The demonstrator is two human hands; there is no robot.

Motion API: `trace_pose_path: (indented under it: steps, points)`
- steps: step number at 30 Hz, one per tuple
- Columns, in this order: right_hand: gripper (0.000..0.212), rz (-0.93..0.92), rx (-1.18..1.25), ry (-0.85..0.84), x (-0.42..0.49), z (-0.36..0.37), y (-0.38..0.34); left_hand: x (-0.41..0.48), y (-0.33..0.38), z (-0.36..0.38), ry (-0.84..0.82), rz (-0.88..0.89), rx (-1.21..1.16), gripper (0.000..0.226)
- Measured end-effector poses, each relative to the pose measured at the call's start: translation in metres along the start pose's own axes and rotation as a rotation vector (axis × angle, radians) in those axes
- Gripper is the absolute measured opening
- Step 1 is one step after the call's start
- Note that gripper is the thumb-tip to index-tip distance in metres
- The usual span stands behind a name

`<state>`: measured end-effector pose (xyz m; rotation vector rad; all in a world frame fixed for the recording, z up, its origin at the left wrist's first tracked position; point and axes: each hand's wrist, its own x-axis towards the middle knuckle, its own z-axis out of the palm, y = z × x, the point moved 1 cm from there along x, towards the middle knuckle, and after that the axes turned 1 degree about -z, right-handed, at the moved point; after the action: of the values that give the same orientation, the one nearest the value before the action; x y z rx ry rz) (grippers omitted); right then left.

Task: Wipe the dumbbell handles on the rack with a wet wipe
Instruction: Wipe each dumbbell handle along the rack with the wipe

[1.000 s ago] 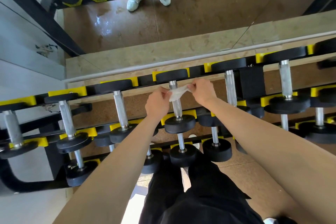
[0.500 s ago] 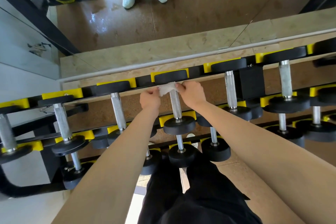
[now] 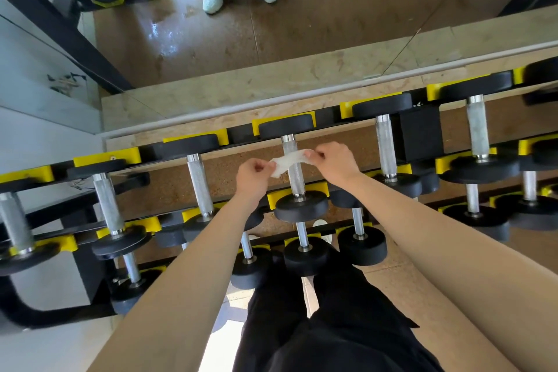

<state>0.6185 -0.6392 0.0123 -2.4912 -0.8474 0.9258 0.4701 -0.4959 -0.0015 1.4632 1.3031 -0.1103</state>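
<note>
At the rack's point(image 3: 419, 136) top tier, the left hand point(image 3: 252, 174) and right hand point(image 3: 333, 160) each pinch one end of a wipe point(image 3: 288, 160) stretched across the central dumbbell's handle point(image 3: 295, 180), the left hand at 8 o'clock from the right.

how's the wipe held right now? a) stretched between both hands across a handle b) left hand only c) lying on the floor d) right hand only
a: the left hand and right hand each pinch one end of the wipe, which spans the handle.
</note>
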Motion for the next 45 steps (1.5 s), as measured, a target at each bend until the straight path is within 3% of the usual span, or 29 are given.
trace_pose_path:
  steps: [3, 7, 9, 12, 18, 24, 30, 33, 36, 40, 45]
  points:
    - [0.04, 0.044, -0.016, -0.018, -0.006, -0.003, 0.016, -0.011, 0.003, 0.002, -0.06, 0.08, 0.067, 0.015]
    - [0.036, -0.101, -0.032, -0.224, -0.026, 0.013, 0.007, -0.01, -0.016, -0.012, 0.02, -0.005, 0.211, 0.016]
    - [0.04, -0.103, -0.062, -0.228, -0.028, 0.012, 0.013, -0.011, -0.021, -0.014, -0.048, -0.013, 0.244, 0.015]
    - [0.046, 0.013, -0.085, -0.185, -0.024, -0.001, 0.033, -0.023, -0.016, -0.008, -0.185, 0.12, 0.312, 0.01]
    - [0.032, -0.043, -0.137, -0.305, -0.032, 0.011, 0.0, -0.026, -0.032, -0.023, -0.167, 0.186, 0.663, 0.024]
    - [0.026, 0.129, -0.173, -0.263, -0.023, -0.004, 0.023, -0.038, -0.016, -0.009, -0.293, 0.252, 0.537, 0.018]
    - [0.03, -0.007, -0.126, -0.346, -0.028, 0.015, -0.007, -0.024, -0.03, -0.029, -0.055, 0.119, 0.757, 0.024]
    - [0.021, 0.052, -0.132, -0.255, -0.026, 0.009, 0.007, -0.021, -0.023, -0.031, -0.004, 0.147, 0.648, 0.021]
    - [0.014, 0.141, -0.046, -0.099, -0.023, 0.001, 0.026, -0.022, -0.01, -0.038, 0.171, 0.089, 0.36, 0.018]
    - [0.011, 0.168, 0.164, -0.087, -0.02, -0.003, 0.033, -0.023, -0.004, -0.045, 0.338, -0.019, 0.011, 0.018]
    - [0.006, 0.315, 0.579, -0.093, -0.013, 0.003, 0.023, -0.014, 0.003, -0.028, 0.239, -0.075, -0.287, 0.017]
